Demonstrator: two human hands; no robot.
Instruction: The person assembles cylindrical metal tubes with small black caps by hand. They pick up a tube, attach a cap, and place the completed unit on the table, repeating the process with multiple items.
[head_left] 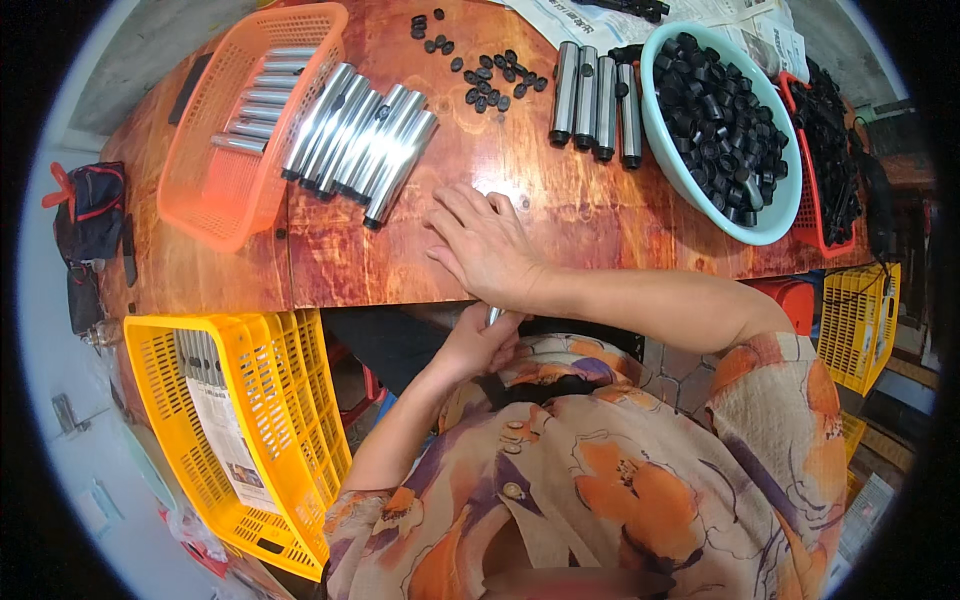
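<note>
My left hand (478,342) is closed around a silver metal tube (494,316) just below the table's front edge. Only a short shiny bit of that tube shows; the rest lies hidden in the fist and under my right wrist. Above it, my right hand (487,245) is open, palm down, fingers spread over the table near the edge. The heel of this hand is over the tube's upper end; whether they touch I cannot tell. To the left lies a row of silver tubes with black ends (358,135), some leaning on an orange basket (250,205).
Small black oval parts (495,80) lie scattered on the wooden table (440,285). Several upright-lying tubes (597,100) rest beside a pale blue basin (660,140) of black caps. A red basket (838,240) holds black parts. A yellow crate (275,400) stands left of me.
</note>
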